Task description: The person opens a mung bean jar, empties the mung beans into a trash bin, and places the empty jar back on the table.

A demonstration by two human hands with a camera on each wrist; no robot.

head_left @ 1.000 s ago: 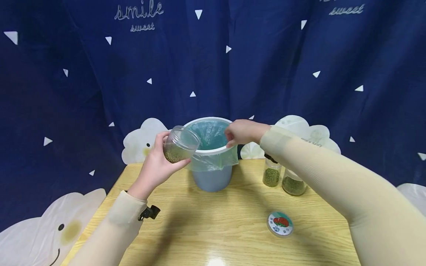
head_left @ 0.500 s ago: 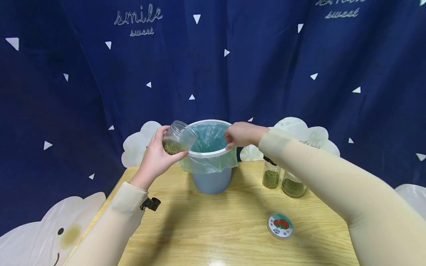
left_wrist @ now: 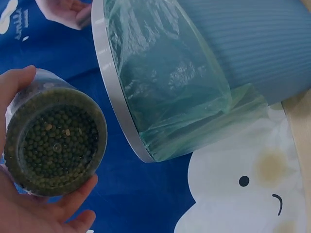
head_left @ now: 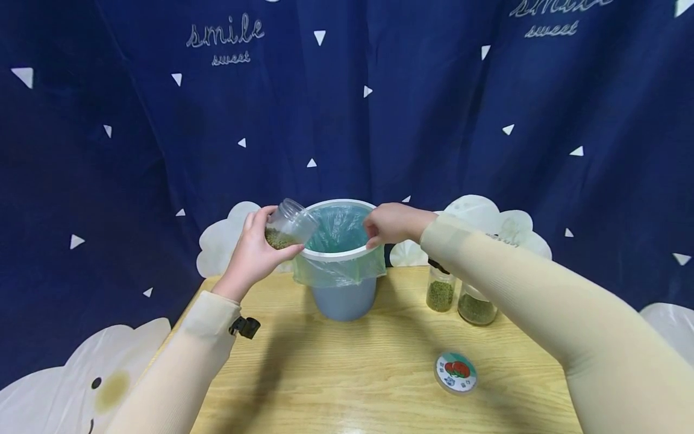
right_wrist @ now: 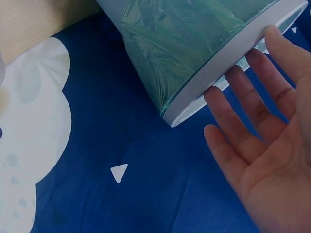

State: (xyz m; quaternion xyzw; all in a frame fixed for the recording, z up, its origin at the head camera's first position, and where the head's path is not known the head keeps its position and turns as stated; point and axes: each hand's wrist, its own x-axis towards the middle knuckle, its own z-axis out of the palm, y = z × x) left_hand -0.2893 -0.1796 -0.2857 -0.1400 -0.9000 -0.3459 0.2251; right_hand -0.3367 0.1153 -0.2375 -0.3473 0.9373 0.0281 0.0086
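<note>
My left hand (head_left: pixel 255 256) holds a clear plastic jar (head_left: pixel 297 221), tilted with its uncovered mouth toward the trash bin (head_left: pixel 344 298). Green mung beans (left_wrist: pixel 60 143) lie in the jar, seen through its base in the left wrist view; none are seen falling. Over the bin's white rim (left_wrist: pixel 114 90) a thin green bag (left_wrist: pixel 170 73) is folded as a liner. On the bin's right side my right hand (head_left: pixel 394 222) grips the rim, with the thumb outside and the fingertips (right_wrist: pixel 212 93) at the inner side. The bin stands upright on the table.
A wooden table (head_left: pixel 325 374) bears everything. Right of the bin stand two jars, a narrower jar (head_left: pixel 440 295) and a wider jar (head_left: pixel 477 308), both with green contents and partly behind my right sleeve. A round tomato-printed lid (head_left: pixel 456 372) lies nearer. Behind hangs a blue curtain (head_left: pixel 336 120).
My left hand has tipped the jar further toward the bin, so the beans' surface has shifted. The right hand keeps its place at the rim. The head view has shifted slightly.
</note>
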